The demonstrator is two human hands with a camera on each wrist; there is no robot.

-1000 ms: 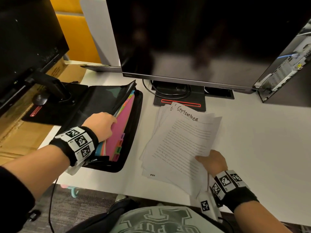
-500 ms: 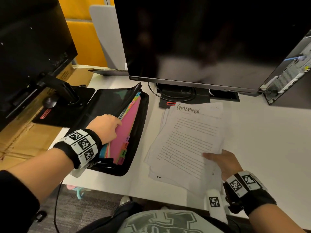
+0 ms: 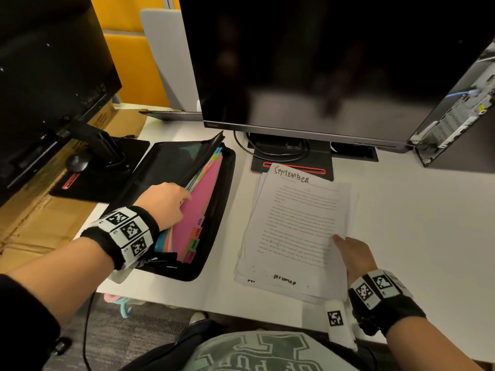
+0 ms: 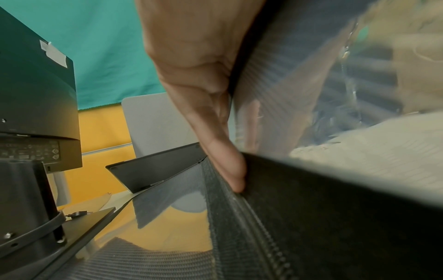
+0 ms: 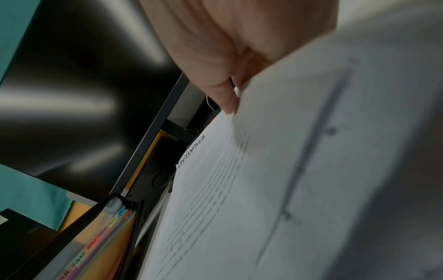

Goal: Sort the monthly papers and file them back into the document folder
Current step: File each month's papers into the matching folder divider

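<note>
A black document folder point(image 3: 226, 194) lies open on the left of the white desk, with coloured month dividers inside. The pink divider point(image 3: 203, 207) is on top, with tabs SEP, NOV and others. My left hand point(image 3: 171, 202) has its fingers tucked between the dividers and its thumb point(image 4: 215, 144) on the folder's dark cover point(image 4: 323, 217), holding a section up. To the right lies a loose stack of printed papers point(image 3: 257, 263). Its top sheet point(image 3: 300, 215) is headed "September". My right hand point(image 3: 348, 247) pinches that sheet point(image 5: 227, 189) at its lower right edge, thumb on top.
A large dark monitor point(image 3: 321, 62) stands behind the papers, and its base point(image 3: 292, 156) touches the stack's top edge. A second monitor point(image 3: 48, 76) and its stand point(image 3: 107, 167) are left of the folder. A computer tower point(image 3: 460, 113) is at the far right. Cardboard point(image 3: 32, 223) lies beyond the desk's left edge.
The September sheet has turned from slanted to nearly square over the stack, and my right hand has shifted right along its lower edge. My left hand stays in the dividers.
</note>
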